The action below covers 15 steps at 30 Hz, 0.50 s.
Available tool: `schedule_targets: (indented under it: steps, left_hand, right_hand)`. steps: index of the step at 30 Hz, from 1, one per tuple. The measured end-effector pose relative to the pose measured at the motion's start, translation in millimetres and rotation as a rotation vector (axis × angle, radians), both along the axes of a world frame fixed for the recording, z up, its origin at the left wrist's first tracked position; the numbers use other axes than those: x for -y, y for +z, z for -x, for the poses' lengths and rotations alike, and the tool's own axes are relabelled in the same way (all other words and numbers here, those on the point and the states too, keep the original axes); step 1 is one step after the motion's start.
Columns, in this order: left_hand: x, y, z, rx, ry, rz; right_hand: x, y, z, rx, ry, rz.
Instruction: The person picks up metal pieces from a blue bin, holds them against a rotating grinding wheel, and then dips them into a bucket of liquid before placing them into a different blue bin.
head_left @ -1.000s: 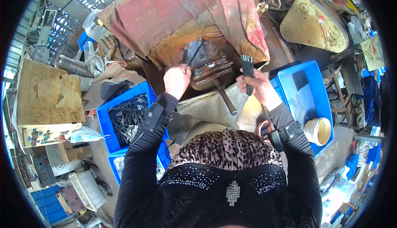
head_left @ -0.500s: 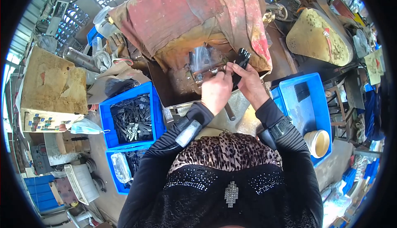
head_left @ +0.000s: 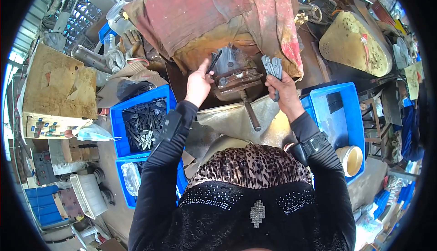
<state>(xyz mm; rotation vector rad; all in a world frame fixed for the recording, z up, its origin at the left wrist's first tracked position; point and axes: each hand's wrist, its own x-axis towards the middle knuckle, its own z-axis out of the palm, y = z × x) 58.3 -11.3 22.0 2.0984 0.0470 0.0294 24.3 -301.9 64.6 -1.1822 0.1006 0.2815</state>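
The left hand (head_left: 199,86) and right hand (head_left: 284,92), together a moment ago, are now apart. The left holds a dark strip (head_left: 214,62) beside the metal clamp (head_left: 239,79); the right grips the fanned bundle (head_left: 272,66), apparently separate now.

Bright light shows through a patterned lattice (head_left: 88,16) (openwork, with curls) at upper left, beside a ribbed wall (head_left: 27,28); below lies grey-brown floor (head_left: 107,166), and a wooden frame (head_left: 374,140) stands at right.
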Motion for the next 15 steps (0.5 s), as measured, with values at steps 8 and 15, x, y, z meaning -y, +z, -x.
schedule_targets:
  steps: [8, 15]
  left_hand:
    - [-7.3, -57.6, -35.3, 0.125, -0.308, -0.168]
    - [-8.5, -57.5, -40.4, 0.093, -0.514, -0.300]
  right_hand:
    - [2.6, 11.3, 61.2, 0.136, 0.437, 0.476]
    - [-0.5, 9.4, 78.7, 0.320, 0.634, 0.668]
